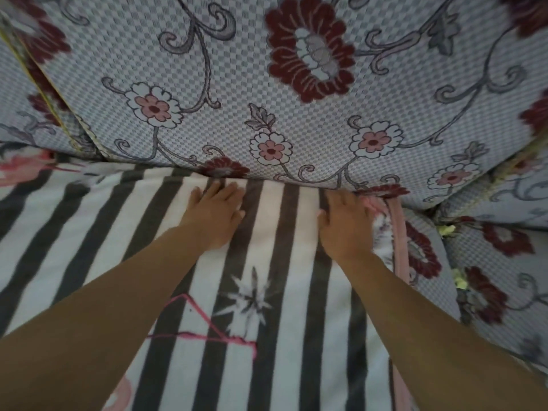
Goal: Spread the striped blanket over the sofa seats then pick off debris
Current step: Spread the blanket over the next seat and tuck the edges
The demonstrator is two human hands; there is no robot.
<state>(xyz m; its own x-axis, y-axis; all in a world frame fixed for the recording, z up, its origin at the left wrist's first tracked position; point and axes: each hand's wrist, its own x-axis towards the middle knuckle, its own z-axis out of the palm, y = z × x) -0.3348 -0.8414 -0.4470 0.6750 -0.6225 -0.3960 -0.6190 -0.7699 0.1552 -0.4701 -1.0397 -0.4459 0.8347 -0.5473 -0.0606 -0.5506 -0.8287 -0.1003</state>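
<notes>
— Striped blanket [275, 336], where is it?
— Across the sofa seat [504, 262], top edge at the floral back cushion [237, 84] around twelve o'clock.
— And the hands?
— Left hand [215, 213] lies flat, fingers together. Right hand [344, 223] presses by the pink hem [398, 247] at three o'clock; its fingers are blurred, cannot tell.

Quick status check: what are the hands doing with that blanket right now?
Left hand flat, open on striped blanket. Right hand at the blanket's pink edge, grip unclear. Both at the back cushion crease. Nothing in the way.
</notes>
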